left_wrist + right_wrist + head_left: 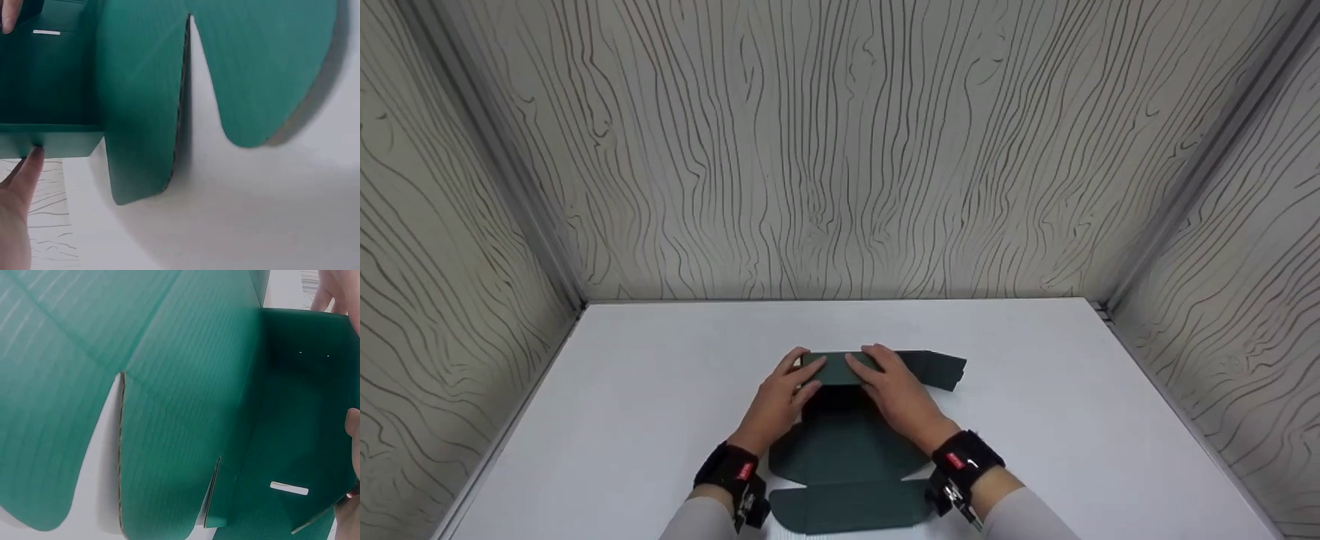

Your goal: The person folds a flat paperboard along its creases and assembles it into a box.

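Observation:
A partly folded dark green cardboard box (855,450) lies on the white table, its hollow facing the person. My left hand (776,397) grips the left end of the raised far panel (840,369), fingers over the top and thumb at the near edge. At the right end my right hand (907,405) holds the same panel, fingers spread on top and thumb hidden in the head view. A thumb (352,422) shows against the box interior in the right wrist view. In the left wrist view, the left hand (14,219) touches the panel's outer face.
A loose flap (937,369) sticks out at the far right of the box. Toward the person, a front flap (847,506) with rounded corners lies low. Wood-patterned walls (840,150) stand behind and beside the white table (660,390). Each wrist wears a black strap (731,469).

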### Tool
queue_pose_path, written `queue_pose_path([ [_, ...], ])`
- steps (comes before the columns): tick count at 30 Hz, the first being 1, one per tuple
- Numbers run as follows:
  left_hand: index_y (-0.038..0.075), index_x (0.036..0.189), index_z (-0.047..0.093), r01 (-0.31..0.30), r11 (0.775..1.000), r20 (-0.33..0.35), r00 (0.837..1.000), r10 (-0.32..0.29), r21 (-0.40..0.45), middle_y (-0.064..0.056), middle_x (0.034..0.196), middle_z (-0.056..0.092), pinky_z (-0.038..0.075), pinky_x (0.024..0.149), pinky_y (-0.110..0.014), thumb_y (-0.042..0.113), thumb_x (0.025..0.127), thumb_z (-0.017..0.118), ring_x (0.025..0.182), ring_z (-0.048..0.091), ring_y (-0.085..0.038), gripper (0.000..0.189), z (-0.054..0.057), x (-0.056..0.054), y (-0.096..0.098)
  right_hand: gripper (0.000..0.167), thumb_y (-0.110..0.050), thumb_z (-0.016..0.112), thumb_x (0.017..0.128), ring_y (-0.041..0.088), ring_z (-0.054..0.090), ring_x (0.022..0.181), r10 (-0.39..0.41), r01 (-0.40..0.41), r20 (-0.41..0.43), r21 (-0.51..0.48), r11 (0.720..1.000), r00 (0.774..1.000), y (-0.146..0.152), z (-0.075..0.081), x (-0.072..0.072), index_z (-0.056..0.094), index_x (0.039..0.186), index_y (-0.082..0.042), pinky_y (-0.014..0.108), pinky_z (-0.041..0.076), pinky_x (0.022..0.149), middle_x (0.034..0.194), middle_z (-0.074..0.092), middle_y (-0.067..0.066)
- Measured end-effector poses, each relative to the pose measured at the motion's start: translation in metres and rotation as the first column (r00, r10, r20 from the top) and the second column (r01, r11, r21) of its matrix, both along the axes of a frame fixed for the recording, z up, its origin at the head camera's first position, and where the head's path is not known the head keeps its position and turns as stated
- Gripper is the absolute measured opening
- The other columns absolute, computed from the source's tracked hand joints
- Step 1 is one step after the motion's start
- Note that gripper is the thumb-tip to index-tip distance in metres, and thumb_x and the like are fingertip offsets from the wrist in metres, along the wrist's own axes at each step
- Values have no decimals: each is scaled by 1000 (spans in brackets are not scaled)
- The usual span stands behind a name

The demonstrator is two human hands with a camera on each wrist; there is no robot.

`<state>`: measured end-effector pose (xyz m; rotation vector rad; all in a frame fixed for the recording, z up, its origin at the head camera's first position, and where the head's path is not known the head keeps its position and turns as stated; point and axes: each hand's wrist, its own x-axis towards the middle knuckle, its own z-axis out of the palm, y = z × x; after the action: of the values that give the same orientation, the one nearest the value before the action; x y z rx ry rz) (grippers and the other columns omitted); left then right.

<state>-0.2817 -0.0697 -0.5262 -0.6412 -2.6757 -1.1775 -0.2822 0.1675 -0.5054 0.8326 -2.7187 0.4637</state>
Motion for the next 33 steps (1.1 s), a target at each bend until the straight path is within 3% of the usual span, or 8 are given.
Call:
queue_pose_path([
  [10, 22, 145, 51, -11, 998, -12, 1000, 10, -59, -6, 153, 40, 48, 106, -42, 32, 102, 53, 129, 55, -21, 45, 3, 2, 0, 52, -16, 60, 99, 32, 35, 147, 29, -29, 11, 21, 999, 1000, 11, -2, 1, 47, 149, -22, 46, 44, 110, 157, 39, 10],
  [15, 21, 145, 52, -15, 998, -18, 1000, 14, -58, -5, 151, 41, 47, 107, -42, 33, 102, 53, 126, 54, -19, 45, 5, 2, 1, 55, -16, 67, 95, 27, 41, 143, -11, 10, -101, -11, 1000, 995, 21, -6, 5, 49, 147, -19, 41, 44, 110, 155, 42, 8],
  [20, 20, 145, 52, -18, 998, -29, 999, 16, -56, -5, 151, 42, 47, 107, -42, 31, 102, 53, 128, 53, -19, 45, 5, 3, 0, 54, -14, 72, 91, 23, 54, 129, -111, 90, -225, -102, 991, 968, 27, -14, 10, 55, 141, -19, 37, 51, 103, 142, 54, 8],
  [26, 18, 145, 52, -10, 998, -60, 998, 6, -55, -6, 150, 42, 48, 105, -41, 31, 102, 54, 128, 54, -18, 45, 5, 3, -2, 56, -13, 70, 92, 25, 60, 124, -180, 153, -208, -139, 978, 962, 29, -26, 15, 52, 144, -23, 38, 53, 98, 137, 59, 11],
  [33, 16, 144, 53, 6, 999, -87, 996, -10, -42, -6, 150, 43, 50, 102, -41, 28, 102, 54, 125, 55, -17, 44, 3, 4, -1, 53, -7, 65, 94, 27, 63, 121, -158, 122, -172, -203, 971, 972, 27, -35, 17, 52, 144, -18, 37, 54, 96, 139, 60, 15],
])
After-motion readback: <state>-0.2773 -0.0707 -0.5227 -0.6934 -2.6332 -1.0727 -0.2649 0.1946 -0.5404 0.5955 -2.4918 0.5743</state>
